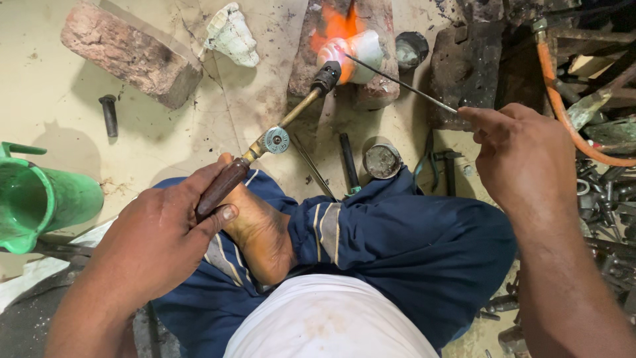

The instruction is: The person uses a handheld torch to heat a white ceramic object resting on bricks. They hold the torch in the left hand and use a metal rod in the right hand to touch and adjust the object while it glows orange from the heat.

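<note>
The left hand [156, 238] is wrapped around the dark wooden handle of a gas torch [265, 147], its fingers [199, 189] curled shut over the grip and the thumb pressed flat along the near side of the handle. The torch runs up and to the right from the hand: a brass tube with a round valve knob partway along, ending in a black nozzle that points at a white metal piece [354, 50] lying on a brick [377, 73] at the far middle of the floor. An orange flame [338, 26] plays over the left end of that piece, which glows pink there. The right hand [523, 156] is on the right, its fingers [480, 119] pressed together, thumb against forefinger, pinching the near end of a thin metal rod [404, 85]; the rod slants up and left, and its far tip touches the white piece just beside the nozzle. The person sits cross-legged on the floor in blue trousers, a bare foot [262, 232] tucked just beside the left hand. Near the knees lie a small round tin [382, 161] and pliers [437, 166]. A second brick [129, 53] and another white casting [232, 36] lie at the far left, a green jug [40, 199] at the left edge, and an orange hose [563, 113] curves down the right side.
</note>
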